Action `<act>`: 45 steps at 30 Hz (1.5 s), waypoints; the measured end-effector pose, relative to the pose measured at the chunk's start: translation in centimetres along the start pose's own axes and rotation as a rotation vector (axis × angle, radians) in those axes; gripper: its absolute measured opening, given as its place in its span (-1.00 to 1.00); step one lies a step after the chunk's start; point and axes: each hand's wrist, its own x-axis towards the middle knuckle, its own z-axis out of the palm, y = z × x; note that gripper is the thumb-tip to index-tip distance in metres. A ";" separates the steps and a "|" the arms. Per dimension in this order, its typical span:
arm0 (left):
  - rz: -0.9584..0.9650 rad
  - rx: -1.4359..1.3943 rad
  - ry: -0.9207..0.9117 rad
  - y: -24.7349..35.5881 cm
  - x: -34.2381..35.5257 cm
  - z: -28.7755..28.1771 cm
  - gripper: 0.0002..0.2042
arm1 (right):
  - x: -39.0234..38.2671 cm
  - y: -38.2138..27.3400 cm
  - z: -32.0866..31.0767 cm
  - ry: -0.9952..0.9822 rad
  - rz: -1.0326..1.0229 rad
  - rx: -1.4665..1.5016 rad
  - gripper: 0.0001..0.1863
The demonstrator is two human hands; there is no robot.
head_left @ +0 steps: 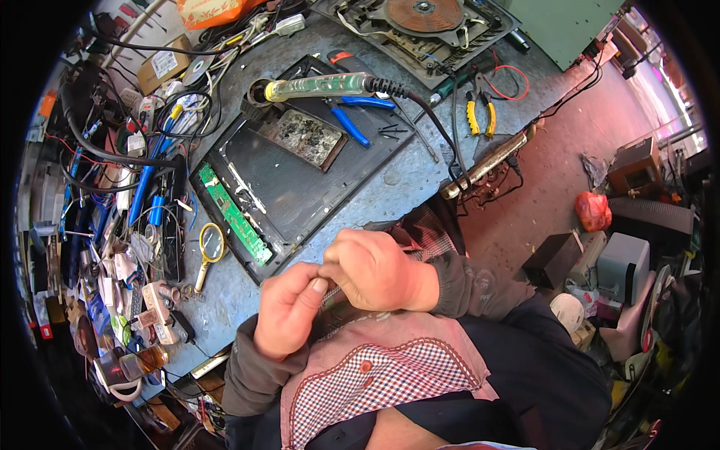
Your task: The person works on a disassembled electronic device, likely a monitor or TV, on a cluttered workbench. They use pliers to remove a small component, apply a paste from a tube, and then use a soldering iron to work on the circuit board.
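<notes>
My left hand and my right hand meet in front of my chest, just off the near edge of the blue workbench. Thumbs and fingers are pinched together where they touch; whatever sits between the fingertips is hidden. A checked apron lies below them. Nearest beyond the hands is a black panel, bearing a long green circuit board on its left side. A soldering iron with a clear handle lies across the panel's far part, above a shallow metal tray with grey residue.
Blue-handled pliers rest on the panel, and yellow-handled cutters lie farther right. At the back is an opened appliance with a copper coil. A magnifying glass lies left, beside heaped cables and tools. Boxes and a red bag stand on the right-hand floor.
</notes>
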 end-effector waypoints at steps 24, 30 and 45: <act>-0.553 -0.666 -0.511 1.8 2.5 -3.1 -0.61 | 3.7 0.8 -7.7 -0.343 -0.558 -0.219 -0.66; -0.195 -0.100 -0.462 0.7 0.8 -1.3 -0.77 | 1.1 0.9 -7.3 -0.352 -0.491 -0.162 -0.77; -0.166 -0.169 -0.068 0.4 0.6 0.7 -0.73 | 5.5 8.3 -20.3 0.261 0.171 -1.016 -0.62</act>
